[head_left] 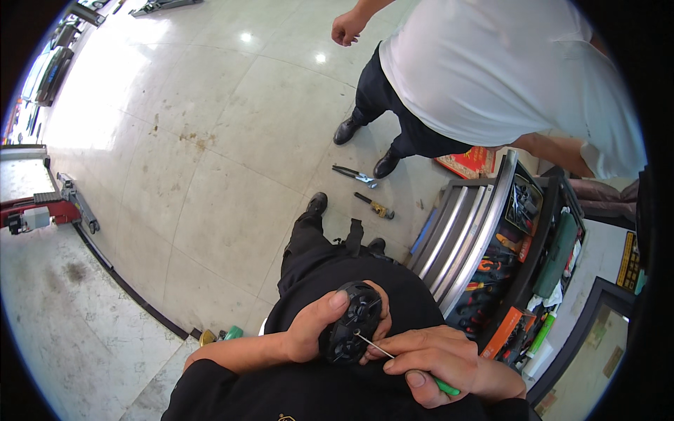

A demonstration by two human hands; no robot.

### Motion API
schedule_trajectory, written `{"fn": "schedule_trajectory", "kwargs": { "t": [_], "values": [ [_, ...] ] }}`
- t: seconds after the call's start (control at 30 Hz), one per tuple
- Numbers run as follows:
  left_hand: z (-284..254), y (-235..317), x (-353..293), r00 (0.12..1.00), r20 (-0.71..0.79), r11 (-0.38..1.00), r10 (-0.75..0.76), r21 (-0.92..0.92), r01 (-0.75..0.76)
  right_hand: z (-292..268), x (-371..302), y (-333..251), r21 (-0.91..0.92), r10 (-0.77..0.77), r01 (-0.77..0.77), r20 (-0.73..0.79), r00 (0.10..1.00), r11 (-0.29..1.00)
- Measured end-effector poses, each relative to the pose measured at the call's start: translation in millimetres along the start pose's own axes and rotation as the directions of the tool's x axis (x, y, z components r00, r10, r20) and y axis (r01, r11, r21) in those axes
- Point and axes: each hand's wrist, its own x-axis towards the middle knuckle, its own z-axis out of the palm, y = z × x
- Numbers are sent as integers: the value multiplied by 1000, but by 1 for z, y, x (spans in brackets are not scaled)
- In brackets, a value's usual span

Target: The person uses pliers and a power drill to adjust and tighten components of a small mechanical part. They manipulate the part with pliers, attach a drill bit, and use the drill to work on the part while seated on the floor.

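My left hand (314, 324) is closed round an oval black plastic part (349, 342) with round recesses in its face, tilted up in front of my black top. The thumb lies along its near edge and fingers wrap the far side. My right hand (439, 354) grips a thin screwdriver (380, 349) with a slim metal shaft and a green handle. Its tip meets the face of the black part, near one of the round recesses. My fingers hide some of the handle.
At the right stands a tool cabinet (460, 231) with an open drawer of hand tools. Pliers (356, 175) and a pipe wrench (375, 205) lie on the tiled floor. Beyond, a person in a white shirt (491, 70) stands by the drawer. A red lift arm (53, 210) is at left.
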Motion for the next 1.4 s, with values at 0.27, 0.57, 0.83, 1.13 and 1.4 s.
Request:
{"fn": "schedule_trajectory", "kwargs": {
  "t": [0.27, 0.57, 0.83, 1.13, 1.4],
  "values": [
    [2, 1, 4, 997, -68, 999, -41, 6, 42, -2, 1, -2, -57, 13, -14, -10, 1000, 998],
    [3, 2, 11, 997, -75, 999, -32, 28, 34, -7, 4, -3, -107, 26, -26, 6, 1000, 994],
    [-8, -2, 14, 998, 6, 998, -59, -29, 59, -9, -3, 8, 79, 146, -144, -24, 989, 986],
    [3, 4, 20, 985, -94, 982, -142, 113, 153, -19, -10, 10, 158, 155, -146, -46, 987, 976],
    [7, 11, 27, 979, -53, 974, -195, 108, 200, -24, -15, 25, 500, 259, -220, -8, 966, 837]
  ]
}}
